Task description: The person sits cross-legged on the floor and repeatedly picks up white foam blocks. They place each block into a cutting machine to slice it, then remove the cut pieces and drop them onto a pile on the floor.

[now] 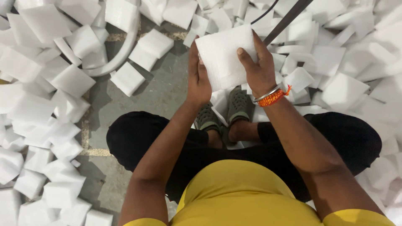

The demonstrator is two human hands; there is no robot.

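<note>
L hand point(198, 79): yours, upper centre of frame, forearm angled up from lower left, palm pressed to left edge of foam block point(222, 56), fingers hidden behind it.
R hand point(259, 69): forearm up from lower right, thumb over block's front, fingers curled round right edge, gripping.
Block: white, held btwn both hands, above your shoes point(238, 104).
Wrist: metal bangle + orange thread point(273, 97).
Surroundings: loose foam pieces point(63, 79) on floor left & right.

Matt white foam sheet point(222, 56)
</note>
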